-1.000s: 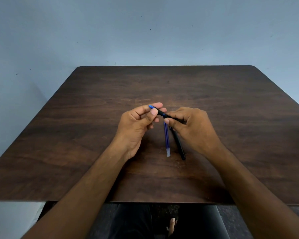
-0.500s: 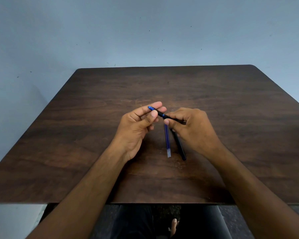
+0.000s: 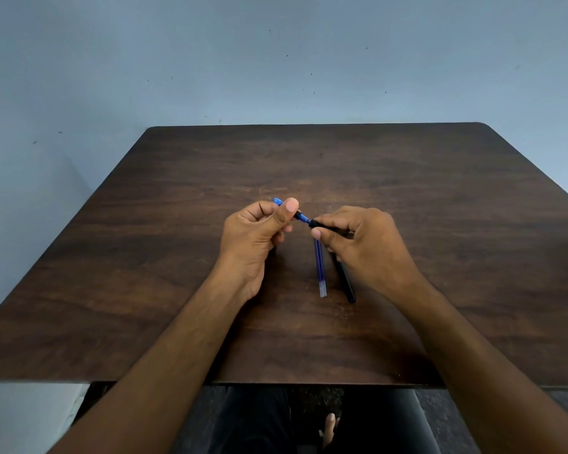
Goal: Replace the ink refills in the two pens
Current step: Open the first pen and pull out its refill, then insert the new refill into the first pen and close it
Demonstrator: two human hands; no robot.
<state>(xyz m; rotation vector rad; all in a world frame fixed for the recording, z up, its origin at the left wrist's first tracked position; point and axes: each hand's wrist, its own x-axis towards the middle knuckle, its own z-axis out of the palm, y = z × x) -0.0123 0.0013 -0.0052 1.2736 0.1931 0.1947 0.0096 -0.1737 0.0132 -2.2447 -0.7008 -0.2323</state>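
Note:
I hold a blue-and-black pen point(image 3: 304, 218) above the middle of the dark wooden table point(image 3: 440, 198). My left hand point(image 3: 256, 237) pinches its blue end between thumb and fingers. My right hand point(image 3: 361, 244) grips its black barrel, and a small gap with a blue section shows between the two parts. Beneath my hands, two blue ink refills point(image 3: 320, 268) lie side by side on the table, pointing toward me. A second black pen point(image 3: 345, 281) lies just right of them, its far end hidden under my right hand.
A pale blue wall rises behind the table. The table's front edge point(image 3: 276, 383) runs just above my lap, and a bare foot shows on the floor below.
The two pen parts have come slightly apart, showing a blue section between them. My left thumb has lifted higher on the blue end. The refills and the second pen have not moved.

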